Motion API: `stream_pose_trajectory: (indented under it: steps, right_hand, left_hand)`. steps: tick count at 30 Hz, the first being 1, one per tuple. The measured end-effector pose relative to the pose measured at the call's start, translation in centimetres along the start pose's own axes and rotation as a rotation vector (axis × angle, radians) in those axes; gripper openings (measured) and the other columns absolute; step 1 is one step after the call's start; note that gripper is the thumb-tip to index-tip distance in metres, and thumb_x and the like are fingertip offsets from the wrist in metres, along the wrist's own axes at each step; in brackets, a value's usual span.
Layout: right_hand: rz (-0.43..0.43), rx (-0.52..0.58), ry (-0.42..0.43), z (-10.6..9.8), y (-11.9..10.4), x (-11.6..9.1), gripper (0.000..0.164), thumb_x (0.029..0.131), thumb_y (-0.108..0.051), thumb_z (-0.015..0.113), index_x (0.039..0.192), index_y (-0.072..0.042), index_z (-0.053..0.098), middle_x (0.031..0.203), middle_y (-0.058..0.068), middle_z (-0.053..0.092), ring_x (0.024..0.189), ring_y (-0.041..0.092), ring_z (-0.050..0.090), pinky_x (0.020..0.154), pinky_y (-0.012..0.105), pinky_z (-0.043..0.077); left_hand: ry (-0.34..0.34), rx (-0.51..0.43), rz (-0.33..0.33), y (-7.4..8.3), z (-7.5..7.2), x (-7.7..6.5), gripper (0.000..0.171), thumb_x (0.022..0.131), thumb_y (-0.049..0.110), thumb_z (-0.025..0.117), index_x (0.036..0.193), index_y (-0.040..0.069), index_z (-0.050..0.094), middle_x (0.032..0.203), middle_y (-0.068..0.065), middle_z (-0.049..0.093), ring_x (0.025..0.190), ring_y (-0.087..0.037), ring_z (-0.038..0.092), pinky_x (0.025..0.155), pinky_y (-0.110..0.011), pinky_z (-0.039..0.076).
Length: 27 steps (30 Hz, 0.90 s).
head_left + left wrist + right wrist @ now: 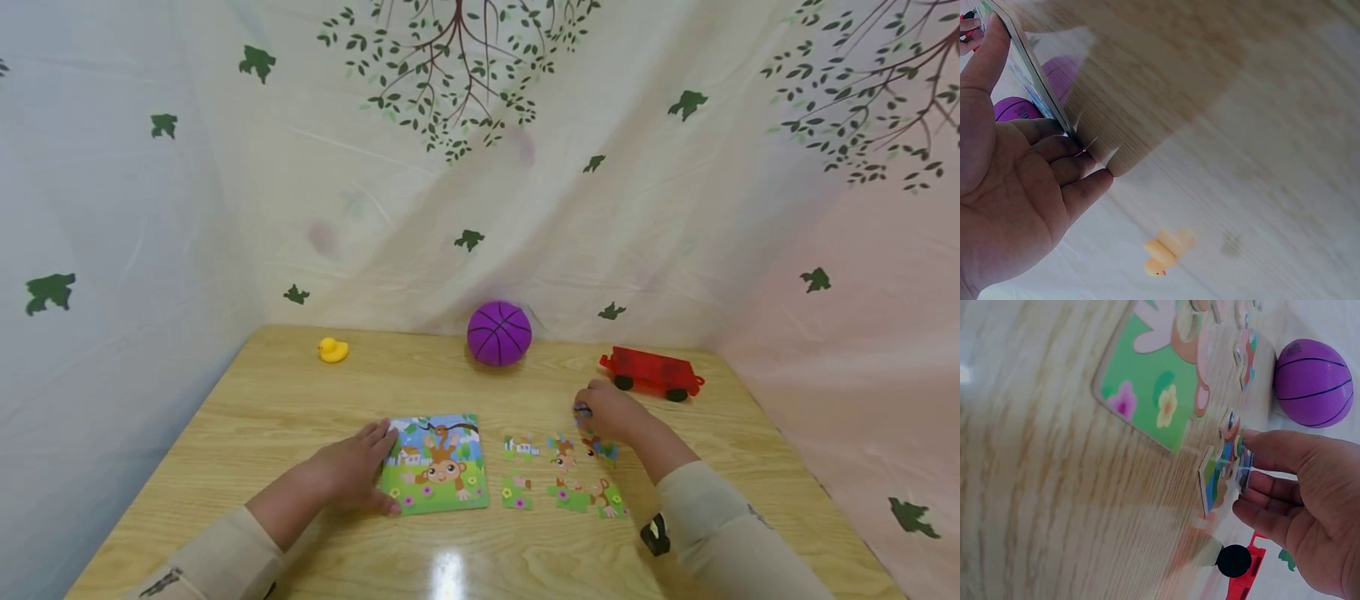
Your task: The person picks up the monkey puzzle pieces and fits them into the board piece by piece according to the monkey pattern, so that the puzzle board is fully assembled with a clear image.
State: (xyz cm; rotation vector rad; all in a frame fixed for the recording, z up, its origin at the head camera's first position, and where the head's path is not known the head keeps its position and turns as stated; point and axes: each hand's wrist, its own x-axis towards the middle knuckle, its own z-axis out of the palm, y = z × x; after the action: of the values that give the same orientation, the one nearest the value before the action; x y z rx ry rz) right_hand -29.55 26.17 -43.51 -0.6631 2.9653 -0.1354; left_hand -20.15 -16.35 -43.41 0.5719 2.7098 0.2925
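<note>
My left hand (348,467) rests at the left edge of a square monkey picture puzzle (438,471), thumb by the lower corner and fingers by the upper one. In the left wrist view, its fingertips meet the edge of the puzzle. Between thumb and fingers, my right hand (611,410) pinches a small bluish puzzle piece (1245,467), close over the table. Just in front of that hand lies a blue and brown piece (602,451). Several more loose pieces sit in two rows right of the picture, among them a house piece (521,447) and a monkey-face piece (562,454).
At the back of the wooden table (285,400) stand a yellow rubber duck (333,350), a purple ball (499,333) and a red toy wagon (651,372). The wagon is just beyond my right hand. A leaf-printed cloth (360,208) hangs behind and beside the table.
</note>
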Motion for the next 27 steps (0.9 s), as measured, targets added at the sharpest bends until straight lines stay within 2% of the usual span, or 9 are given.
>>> stream_pose_trajectory:
  steps: [6,10,15,20,27]
  right_hand:
    - [-0.05,-0.116,0.056,0.2,-0.1,0.4,0.021,0.089,-0.025,0.072,0.098,-0.007,0.067,0.089,0.004,0.057,0.077,0.017,0.053,0.071,0.036,0.052]
    - [-0.103,-0.129,0.083,0.0,-1.1,0.9,0.023,0.09,-0.028,0.07,0.101,-0.008,0.068,0.091,0.003,0.058,0.077,0.016,0.055,0.073,0.037,0.053]
    - [-0.165,-0.102,0.096,-0.6,-3.6,1.5,0.025,0.091,-0.027,0.069,0.108,-0.009,0.069,0.097,0.003,0.059,0.082,0.016,0.055,0.076,0.035,0.053]
    - [-0.227,-0.076,0.091,-1.3,-6.8,2.2,0.025,0.092,-0.026,0.068,0.11,-0.009,0.07,0.096,0.003,0.058,0.082,0.016,0.052,0.074,0.034,0.051]
    - [-0.284,-0.1,0.073,-0.9,-10.8,3.3,0.028,0.093,-0.032,0.066,0.113,-0.013,0.069,0.1,0.0,0.058,0.089,0.014,0.053,0.078,0.032,0.052]
  left_hand:
    - [-0.002,-0.003,0.002,0.1,-0.1,0.0,0.114,0.071,0.065,0.076,0.153,0.002,0.029,0.162,-0.019,0.019,0.149,-0.04,0.018,0.116,-0.056,0.029]
    - [0.0,0.003,0.001,0.2,0.0,0.0,0.114,0.071,0.066,0.076,0.153,0.002,0.029,0.162,-0.019,0.019,0.149,-0.04,0.018,0.115,-0.056,0.03]
    - [0.005,0.0,-0.004,0.2,0.0,-0.1,0.114,0.071,0.065,0.076,0.153,0.002,0.029,0.162,-0.019,0.019,0.149,-0.04,0.018,0.115,-0.057,0.03]
    - [0.008,-0.008,-0.004,0.2,0.0,-0.1,0.115,0.07,0.065,0.077,0.153,0.002,0.029,0.162,-0.019,0.019,0.149,-0.04,0.017,0.116,-0.057,0.029]
    - [0.01,-0.007,-0.002,0.2,0.0,-0.2,0.115,0.07,0.065,0.077,0.153,0.002,0.028,0.162,-0.019,0.019,0.149,-0.04,0.017,0.116,-0.056,0.029]
